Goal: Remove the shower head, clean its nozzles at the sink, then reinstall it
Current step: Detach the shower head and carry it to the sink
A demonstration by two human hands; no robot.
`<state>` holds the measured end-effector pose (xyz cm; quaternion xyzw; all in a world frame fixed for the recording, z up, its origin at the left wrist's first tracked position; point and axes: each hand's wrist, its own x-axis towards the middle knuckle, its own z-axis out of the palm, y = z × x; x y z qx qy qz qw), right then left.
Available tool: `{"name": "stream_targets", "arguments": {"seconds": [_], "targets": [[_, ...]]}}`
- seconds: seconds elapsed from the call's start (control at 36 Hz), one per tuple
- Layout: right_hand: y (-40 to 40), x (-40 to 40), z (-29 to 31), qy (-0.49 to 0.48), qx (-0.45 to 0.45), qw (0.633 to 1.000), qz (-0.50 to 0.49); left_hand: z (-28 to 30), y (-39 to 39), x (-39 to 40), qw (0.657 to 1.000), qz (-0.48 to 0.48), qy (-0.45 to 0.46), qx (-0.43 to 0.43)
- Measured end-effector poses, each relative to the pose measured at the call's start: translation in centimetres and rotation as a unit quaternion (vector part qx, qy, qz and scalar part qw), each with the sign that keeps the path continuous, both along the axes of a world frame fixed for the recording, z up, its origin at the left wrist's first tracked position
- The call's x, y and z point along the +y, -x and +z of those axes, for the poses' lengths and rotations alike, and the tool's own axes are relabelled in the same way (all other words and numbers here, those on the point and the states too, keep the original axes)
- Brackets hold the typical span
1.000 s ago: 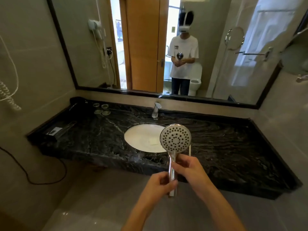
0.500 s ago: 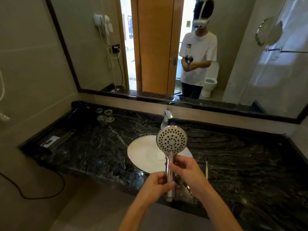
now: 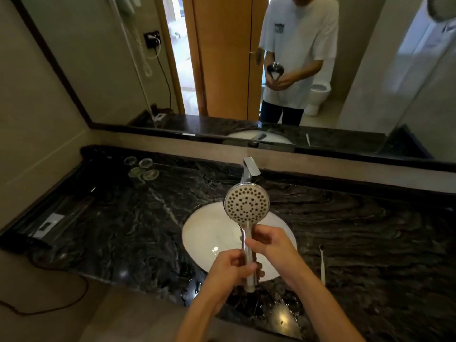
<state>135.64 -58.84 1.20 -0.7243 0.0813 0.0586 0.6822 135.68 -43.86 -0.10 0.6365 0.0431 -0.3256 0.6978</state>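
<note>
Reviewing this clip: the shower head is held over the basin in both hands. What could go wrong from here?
1. The shower head is held only by its slim chrome handle, left hand low, right hand higher; if it gets wet it may slip into the sink.
2. The faucet stands just behind the head, so tilting it forward might knock them together.
3. A toothbrush lies on the counter by the right forearm; an elbow movement may sweep it off.

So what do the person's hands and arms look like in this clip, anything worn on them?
Both forearms are bare, and neither the left hand nor the right hand shows gloves, rings or a watch. The mirror shows a white short-sleeved T-shirt ending above the elbows.
</note>
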Motion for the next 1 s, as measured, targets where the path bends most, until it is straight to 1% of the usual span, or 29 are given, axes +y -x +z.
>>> {"name": "stream_targets", "arguments": {"seconds": [0.14,0.25,0.36,0.44,0.58,0.78,0.86,1.0], "targets": [[-4.1,0.5,-1.3,0.01,0.021,1.0,-0.01,-1.4,-4.5,0.8,1.0,-0.016,0.005,0.015],[-6.9,1.5,-2.6,0.018,0.046,0.998,-0.041,-2.7,-8.0,2.0,0.998,-0.06,0.011,0.035],[-9.0,2.6,-4.1,0.017,0.067,0.995,-0.067,-4.3,-11.4,2.6,0.993,-0.104,-0.003,0.056],[-10.3,2.9,-5.2,0.017,0.083,0.992,-0.089,-5.5,-13.0,2.6,0.991,-0.12,-0.009,0.06],[-11.6,2.6,-7.1,0.017,0.126,0.986,-0.109,-7.2,-14.4,2.2,0.989,-0.13,-0.025,0.068],[-12.6,1.4,-10.4,-0.024,0.161,0.982,-0.096,-10.0,-15.4,1.5,0.985,-0.119,-0.027,0.12],[-12.3,0.5,-12.0,-0.052,0.177,0.975,-0.125,-11.2,-15.2,1.1,0.986,-0.101,-0.03,0.129],[-10.3,-2.1,-14.0,-0.043,0.209,0.961,-0.175,-13.5,-14.6,0.1,0.983,-0.091,-0.067,0.142]]}}
